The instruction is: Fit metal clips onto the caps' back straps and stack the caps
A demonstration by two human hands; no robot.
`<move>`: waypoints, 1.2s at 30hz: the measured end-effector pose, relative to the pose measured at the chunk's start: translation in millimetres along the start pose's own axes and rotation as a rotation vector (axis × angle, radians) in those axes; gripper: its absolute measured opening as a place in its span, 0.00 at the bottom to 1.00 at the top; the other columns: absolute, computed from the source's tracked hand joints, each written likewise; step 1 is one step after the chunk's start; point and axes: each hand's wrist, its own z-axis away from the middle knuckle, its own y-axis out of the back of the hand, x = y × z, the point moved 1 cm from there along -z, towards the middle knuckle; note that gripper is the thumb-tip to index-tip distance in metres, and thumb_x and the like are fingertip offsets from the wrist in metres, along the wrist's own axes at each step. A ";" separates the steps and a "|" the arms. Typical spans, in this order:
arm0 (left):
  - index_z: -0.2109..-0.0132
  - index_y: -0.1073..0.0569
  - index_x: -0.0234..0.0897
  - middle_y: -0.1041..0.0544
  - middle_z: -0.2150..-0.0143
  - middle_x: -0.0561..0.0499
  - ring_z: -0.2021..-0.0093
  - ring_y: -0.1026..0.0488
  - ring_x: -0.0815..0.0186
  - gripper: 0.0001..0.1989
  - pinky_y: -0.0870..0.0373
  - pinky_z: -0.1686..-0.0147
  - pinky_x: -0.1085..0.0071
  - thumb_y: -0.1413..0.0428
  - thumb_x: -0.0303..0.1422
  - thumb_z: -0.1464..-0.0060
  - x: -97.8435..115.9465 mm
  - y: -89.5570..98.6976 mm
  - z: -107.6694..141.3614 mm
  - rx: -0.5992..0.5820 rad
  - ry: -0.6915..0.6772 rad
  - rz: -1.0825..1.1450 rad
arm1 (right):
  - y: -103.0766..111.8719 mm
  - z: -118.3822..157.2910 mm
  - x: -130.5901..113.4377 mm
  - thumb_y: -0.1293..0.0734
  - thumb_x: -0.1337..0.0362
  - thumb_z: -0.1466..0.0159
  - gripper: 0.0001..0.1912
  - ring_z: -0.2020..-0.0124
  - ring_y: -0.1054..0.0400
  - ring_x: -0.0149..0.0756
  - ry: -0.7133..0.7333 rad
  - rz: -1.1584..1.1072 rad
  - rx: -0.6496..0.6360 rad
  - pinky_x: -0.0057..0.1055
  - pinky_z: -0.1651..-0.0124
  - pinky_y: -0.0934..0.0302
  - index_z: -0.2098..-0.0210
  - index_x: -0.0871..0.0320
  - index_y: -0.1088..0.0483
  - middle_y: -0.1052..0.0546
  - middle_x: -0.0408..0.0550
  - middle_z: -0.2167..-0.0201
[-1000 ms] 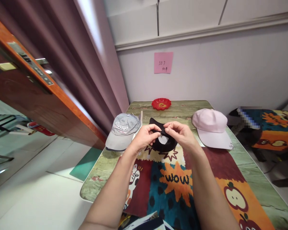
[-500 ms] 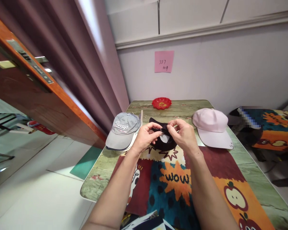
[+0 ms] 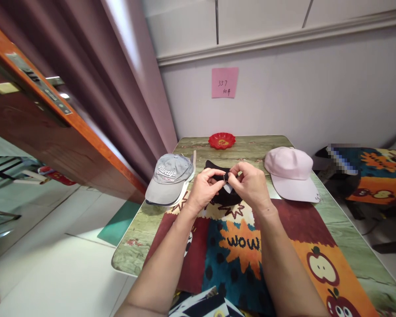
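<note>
Beyond black cap (image 3: 226, 199), red dish (image 3: 221, 147) (yellow pattern (image 3: 223, 142) inside).

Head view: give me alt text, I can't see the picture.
Left hand and right hand pinch part of a black cap over a table. A grey cap lies to the left, a pink cap to the right, a red dish beyond.

The left hand (image 3: 202, 189) and right hand (image 3: 251, 185) hide part of the black cap (image 3: 226, 199)
</note>
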 end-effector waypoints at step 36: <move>0.55 0.22 0.38 0.26 0.59 0.51 0.72 0.32 0.75 0.10 0.33 0.73 0.78 0.39 0.29 0.47 0.4 9.6 1.4 -0.117 -0.243 -0.312 | 16.8 -1.3 2.3 0.33 0.62 0.41 0.08 0.81 0.42 0.29 -0.048 -0.133 -0.260 0.27 0.76 0.50 0.75 0.56 0.27 0.30 0.40 0.82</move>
